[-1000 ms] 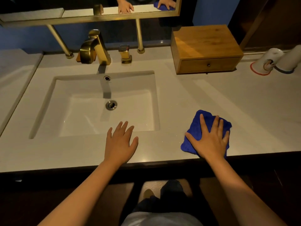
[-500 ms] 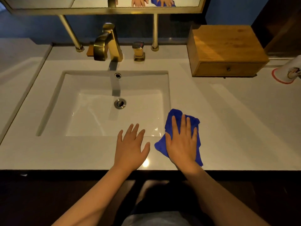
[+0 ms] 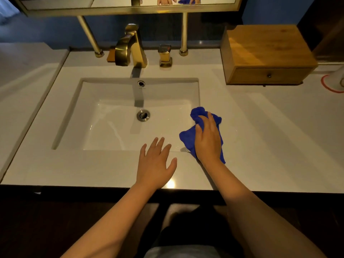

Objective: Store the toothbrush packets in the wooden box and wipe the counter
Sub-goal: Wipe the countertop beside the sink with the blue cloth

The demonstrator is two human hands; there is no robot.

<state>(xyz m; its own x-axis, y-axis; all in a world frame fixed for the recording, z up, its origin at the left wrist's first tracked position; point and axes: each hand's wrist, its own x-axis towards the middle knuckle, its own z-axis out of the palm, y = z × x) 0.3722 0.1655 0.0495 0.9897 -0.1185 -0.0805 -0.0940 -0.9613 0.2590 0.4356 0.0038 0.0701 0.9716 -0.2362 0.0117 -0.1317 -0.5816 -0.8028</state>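
Note:
My right hand (image 3: 207, 140) presses a blue cloth (image 3: 188, 139) onto the white counter (image 3: 270, 138) at the sink's right front corner, fingers curled around the bunched cloth. My left hand (image 3: 155, 164) lies flat on the counter's front strip, fingers spread, holding nothing. The wooden box (image 3: 264, 53) stands at the back right with its drawer shut. No toothbrush packets are visible.
A white sink basin (image 3: 115, 127) with a metal drain (image 3: 143, 115) fills the middle. A gold faucet (image 3: 131, 46) and gold handle (image 3: 165, 55) stand behind it. A white cup with a red rim (image 3: 335, 82) lies at the right edge. A mirror frame runs above.
My right hand has slid the blue cloth leftward along the counter, then forward along the sink's right edge, bunching it. My left hand stayed flat on the front strip.

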